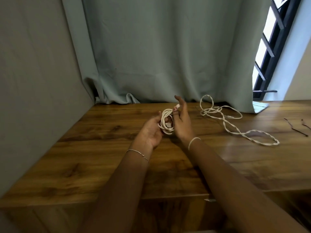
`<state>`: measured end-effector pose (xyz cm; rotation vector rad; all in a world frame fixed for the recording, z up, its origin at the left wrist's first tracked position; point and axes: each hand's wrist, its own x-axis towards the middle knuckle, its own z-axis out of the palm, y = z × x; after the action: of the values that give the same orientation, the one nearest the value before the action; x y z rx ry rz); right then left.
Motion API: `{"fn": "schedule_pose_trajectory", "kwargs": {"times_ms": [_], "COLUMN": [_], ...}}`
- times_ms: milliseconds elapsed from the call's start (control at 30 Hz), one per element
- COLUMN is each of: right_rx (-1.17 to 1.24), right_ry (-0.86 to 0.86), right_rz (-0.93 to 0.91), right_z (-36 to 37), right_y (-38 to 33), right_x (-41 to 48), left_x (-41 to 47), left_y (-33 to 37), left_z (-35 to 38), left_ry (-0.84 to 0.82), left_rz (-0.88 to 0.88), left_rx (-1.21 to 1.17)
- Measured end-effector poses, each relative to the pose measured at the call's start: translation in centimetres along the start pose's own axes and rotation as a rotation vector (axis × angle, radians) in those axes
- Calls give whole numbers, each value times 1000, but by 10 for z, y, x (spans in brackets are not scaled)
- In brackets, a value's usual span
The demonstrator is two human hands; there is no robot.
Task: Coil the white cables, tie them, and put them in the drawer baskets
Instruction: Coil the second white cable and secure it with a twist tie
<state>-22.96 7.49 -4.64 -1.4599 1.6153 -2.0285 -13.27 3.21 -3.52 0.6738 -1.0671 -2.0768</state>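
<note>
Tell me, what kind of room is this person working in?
Probably a room in a home: a wooden table stands against a grey-green curtain, with a barred window on the right. The hands coil one white cable; another lies loose.

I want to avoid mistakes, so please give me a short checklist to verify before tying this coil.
1. Coil gathered into loops between left hand and right hand: ok.
2. Cable end under control at the right fingers: ok.
3. Ties present on the table, far right: ok.
4. A hand free to fetch a tie: not ok.
5. Second cable coiled: not ok, it lies loose.
6. Drawer baskets ready: cannot tell, not in view.
</note>
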Motion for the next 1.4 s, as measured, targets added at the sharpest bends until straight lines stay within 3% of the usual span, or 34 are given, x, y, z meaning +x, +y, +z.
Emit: {"fn": "schedule_pose_trajectory", "kwargs": {"times_ms": [267,367,533,667,833,1000,1233,1400], "right_rx": [34,-6,-281,-296,-193,-260,-816,-1348], "right_ry": [124,96,51,3,67,281,492,376], "right_rz": [35,40,-51,-55,24,9,142,323], "right_z": [-15,-28,-67,-99,-138,-187,-286,-340], "right_y": [-3,-2,-2,1,5,0,10,29], "right_x": [-17,-22,-28,-31,-25,-23,-14,0], "left_x": [-18,-22,-15,-11,-8,3,27,36], "left_y": [-10,-19,-41,-54,-69,-89,-121,-134], "left_z": [19,25,40,56,87,134,193,212], "left_ry": [-68,-52,-12,-23,-114,-168,-195,-287], "left_rz": [80,100,52,73,42,31,-49,-70], "left_rx": [-98,-22,10,83,130,139,46,-21]}}
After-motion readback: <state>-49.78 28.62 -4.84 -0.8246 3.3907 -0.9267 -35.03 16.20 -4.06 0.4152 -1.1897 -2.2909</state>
